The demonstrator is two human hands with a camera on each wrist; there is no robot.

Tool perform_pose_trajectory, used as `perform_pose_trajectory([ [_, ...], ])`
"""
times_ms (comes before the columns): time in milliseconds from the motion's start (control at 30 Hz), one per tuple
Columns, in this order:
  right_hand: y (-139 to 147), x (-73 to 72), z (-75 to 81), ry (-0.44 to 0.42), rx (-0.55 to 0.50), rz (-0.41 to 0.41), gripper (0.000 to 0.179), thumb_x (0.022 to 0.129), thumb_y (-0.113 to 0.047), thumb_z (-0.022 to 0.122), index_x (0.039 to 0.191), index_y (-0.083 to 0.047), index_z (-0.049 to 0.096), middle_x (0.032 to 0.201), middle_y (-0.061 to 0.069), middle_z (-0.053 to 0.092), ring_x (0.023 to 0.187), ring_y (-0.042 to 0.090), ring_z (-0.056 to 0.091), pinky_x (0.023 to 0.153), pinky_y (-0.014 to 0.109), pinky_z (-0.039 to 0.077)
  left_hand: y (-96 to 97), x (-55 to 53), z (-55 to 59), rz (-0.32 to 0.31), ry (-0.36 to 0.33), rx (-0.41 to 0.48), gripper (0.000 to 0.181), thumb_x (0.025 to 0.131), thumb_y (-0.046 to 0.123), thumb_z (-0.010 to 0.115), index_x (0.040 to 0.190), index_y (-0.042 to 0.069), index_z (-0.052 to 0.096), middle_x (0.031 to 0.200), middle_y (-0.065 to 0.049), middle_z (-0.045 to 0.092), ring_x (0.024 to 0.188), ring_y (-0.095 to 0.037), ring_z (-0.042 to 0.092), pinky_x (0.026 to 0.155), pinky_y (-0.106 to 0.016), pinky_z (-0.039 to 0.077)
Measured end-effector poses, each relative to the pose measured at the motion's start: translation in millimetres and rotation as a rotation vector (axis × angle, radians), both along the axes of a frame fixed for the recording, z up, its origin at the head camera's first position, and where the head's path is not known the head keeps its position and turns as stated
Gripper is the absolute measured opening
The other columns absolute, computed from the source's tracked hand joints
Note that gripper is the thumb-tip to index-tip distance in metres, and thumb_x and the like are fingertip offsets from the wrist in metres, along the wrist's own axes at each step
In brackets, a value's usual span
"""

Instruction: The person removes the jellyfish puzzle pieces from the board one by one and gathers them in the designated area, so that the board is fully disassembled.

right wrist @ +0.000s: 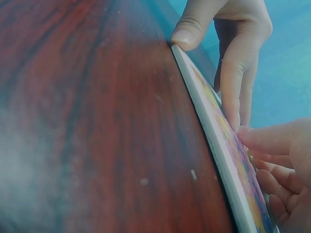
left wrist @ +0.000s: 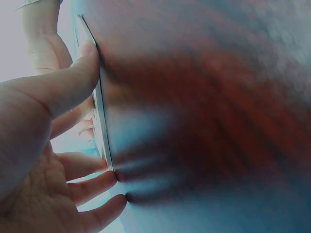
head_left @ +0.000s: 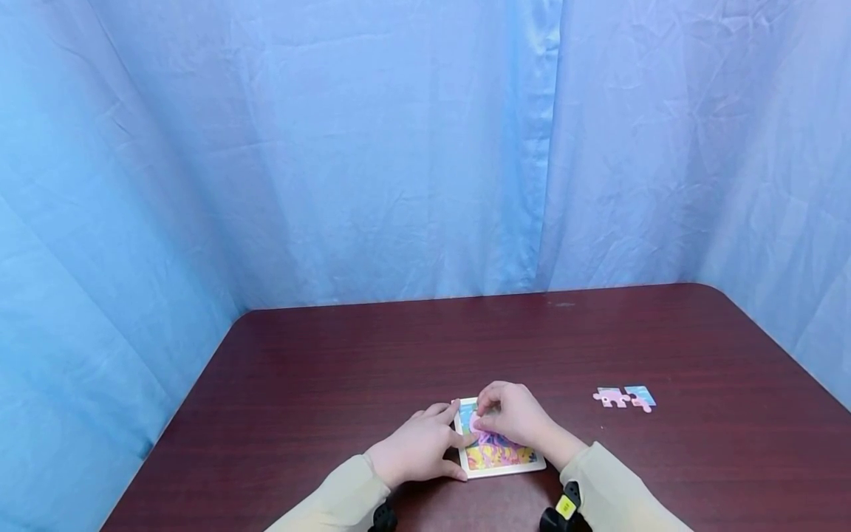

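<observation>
A jigsaw puzzle board (head_left: 503, 470) with a white frame and a colourful picture lies on the table. My left hand (head_left: 425, 443) spans its left side, fingers extended. The left thumb (right wrist: 187, 36) rests on the near corner, the index finger touches the picture, and the other fingertips reach the frame and tabletop. Over the board's upper left part, my right hand (head_left: 518, 417) pinches a pink puzzle piece (head_left: 473, 422) between curled fingers and thumb, right at the picture's surface. The fingers cover much of that piece. Yellow, pink and purple artwork shows in the lower half.
Two loose puzzle pieces, a pink one (head_left: 611, 397) and a blue and pink one (head_left: 640, 397), lie side by side to the right of the board. The dark red-brown table (head_left: 332, 362) is enclosed by blue curtains (head_left: 399, 148) at the back and sides.
</observation>
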State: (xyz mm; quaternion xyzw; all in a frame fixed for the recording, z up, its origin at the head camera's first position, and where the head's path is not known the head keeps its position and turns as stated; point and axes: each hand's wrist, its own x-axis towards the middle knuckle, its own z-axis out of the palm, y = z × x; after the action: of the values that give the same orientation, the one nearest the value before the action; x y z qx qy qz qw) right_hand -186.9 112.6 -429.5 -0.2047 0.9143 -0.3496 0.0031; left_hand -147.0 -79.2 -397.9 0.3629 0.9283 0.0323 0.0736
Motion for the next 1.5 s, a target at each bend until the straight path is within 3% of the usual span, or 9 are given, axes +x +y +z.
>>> perform_pose_trajectory([
  [267, -2.5, -2.9, 3.0, -0.081, 0.014, -0.005, 0.025, 0.072, -0.014, 0.081, 0.093, -0.012, 0.070, 0.085, -0.005, 0.063, 0.078, 0.009, 0.053, 0.071, 0.028, 0.047, 0.4, -0.3, 0.5, 0.007, 0.002, 0.000, 0.049, 0.077, 0.049, 0.071, 0.123, 0.032, 0.065, 0.143, -0.020, 0.044, 0.128, -0.028, 0.046, 0.096, -0.042, 0.045],
  [433, -3.4, -4.8, 2.9, -0.101, 0.044, 0.006, 0.027, 0.072, -0.016, 0.081, 0.097, -0.012, 0.072, 0.088, -0.004, 0.063, 0.077, 0.009, 0.051, 0.069, 0.027, 0.044, 0.7, -0.2, 0.6, -0.002, -0.007, 0.006, 0.047, 0.077, 0.048, 0.071, 0.121, 0.032, 0.066, 0.142, -0.020, 0.045, 0.129, -0.029, 0.046, 0.096, -0.042, 0.045],
  [1067, -1.9, -7.7, -1.8, -0.034, -0.016, 0.085, 0.026, 0.071, -0.011, 0.081, 0.085, -0.016, 0.060, 0.079, -0.006, 0.053, 0.076, 0.010, 0.046, 0.068, 0.024, 0.039, 1.6, 2.2, 3.2, 0.018, -0.029, 0.013, 0.049, 0.076, 0.049, 0.072, 0.121, 0.032, 0.066, 0.141, -0.020, 0.045, 0.130, -0.030, 0.044, 0.098, -0.044, 0.043],
  [1500, 4.8, -7.3, -2.6, -0.090, -0.112, 0.073, 0.020, 0.079, -0.014, 0.076, 0.082, -0.018, 0.056, 0.080, -0.007, 0.060, 0.075, 0.008, 0.054, 0.067, 0.023, 0.045, 1.9, 2.1, 2.6, 0.025, -0.037, 0.011, 0.050, 0.076, 0.049, 0.071, 0.123, 0.032, 0.064, 0.143, -0.020, 0.044, 0.130, -0.030, 0.044, 0.098, -0.044, 0.043],
])
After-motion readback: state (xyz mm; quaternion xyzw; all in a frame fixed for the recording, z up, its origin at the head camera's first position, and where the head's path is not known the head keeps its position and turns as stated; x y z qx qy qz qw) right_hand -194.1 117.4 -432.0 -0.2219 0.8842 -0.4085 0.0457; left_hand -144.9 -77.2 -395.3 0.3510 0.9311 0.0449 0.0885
